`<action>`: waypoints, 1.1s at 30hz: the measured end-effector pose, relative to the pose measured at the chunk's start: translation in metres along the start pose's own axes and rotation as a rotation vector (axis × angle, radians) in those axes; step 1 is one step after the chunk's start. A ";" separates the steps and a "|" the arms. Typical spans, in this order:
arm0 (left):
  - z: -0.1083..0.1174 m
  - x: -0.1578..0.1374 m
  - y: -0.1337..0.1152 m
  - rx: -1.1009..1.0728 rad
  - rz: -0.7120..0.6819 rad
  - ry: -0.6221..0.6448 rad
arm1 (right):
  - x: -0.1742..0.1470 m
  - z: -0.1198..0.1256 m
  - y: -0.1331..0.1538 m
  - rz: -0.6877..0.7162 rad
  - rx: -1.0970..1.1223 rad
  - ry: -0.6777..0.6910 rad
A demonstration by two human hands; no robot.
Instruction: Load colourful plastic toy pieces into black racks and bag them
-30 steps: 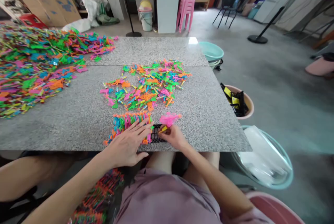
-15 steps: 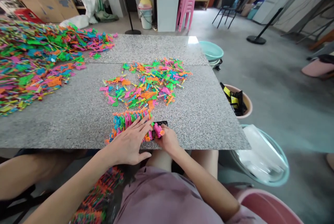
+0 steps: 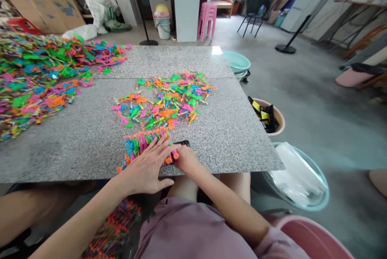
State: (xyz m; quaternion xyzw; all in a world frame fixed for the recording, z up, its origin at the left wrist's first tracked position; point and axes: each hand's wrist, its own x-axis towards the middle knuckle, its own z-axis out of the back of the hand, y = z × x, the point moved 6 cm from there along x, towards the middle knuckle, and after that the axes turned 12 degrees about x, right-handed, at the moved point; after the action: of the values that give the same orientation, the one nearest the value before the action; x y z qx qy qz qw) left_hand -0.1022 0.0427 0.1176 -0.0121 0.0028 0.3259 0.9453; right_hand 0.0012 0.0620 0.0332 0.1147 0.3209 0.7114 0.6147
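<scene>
Small bright plastic toys in a packed row stand in a black plastic tray at the table's near edge. My left hand lies over this row with fingers stretched out and the thumb apart. At the row's right end, my right hand is closed with its fingertips at a pink plastic toy with an orange tip. It presses against the end of the row, and the fingertips are partly hidden. Beyond the tray lies a loose scatter of similar toys.
A large heap of toys covers the left of the speckled stone table. On the floor to the right are a tub with black trays, a basin with clear plastic and a pink tub. Another person's limb shows at left.
My right hand has moved left with the pink toy, bringing it up against the row. The left hand stays spread over the row. The whole view has shifted slightly.
</scene>
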 end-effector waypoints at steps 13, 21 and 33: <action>-0.008 -0.005 0.004 0.152 -0.047 -0.131 | 0.103 0.107 -0.082 -0.332 0.128 -0.369; -0.003 -0.006 0.002 0.111 -0.056 -0.110 | 0.030 0.100 -0.145 -0.426 0.134 -0.063; 0.006 -0.003 0.005 0.070 -0.065 0.003 | 0.050 0.082 -0.075 0.676 -0.334 0.173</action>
State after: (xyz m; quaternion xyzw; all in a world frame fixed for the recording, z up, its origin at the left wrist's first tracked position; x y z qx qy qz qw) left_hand -0.1076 0.0453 0.1233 0.0204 0.0154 0.2946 0.9553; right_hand 0.0959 0.1383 0.0397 0.0517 0.1953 0.9235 0.3262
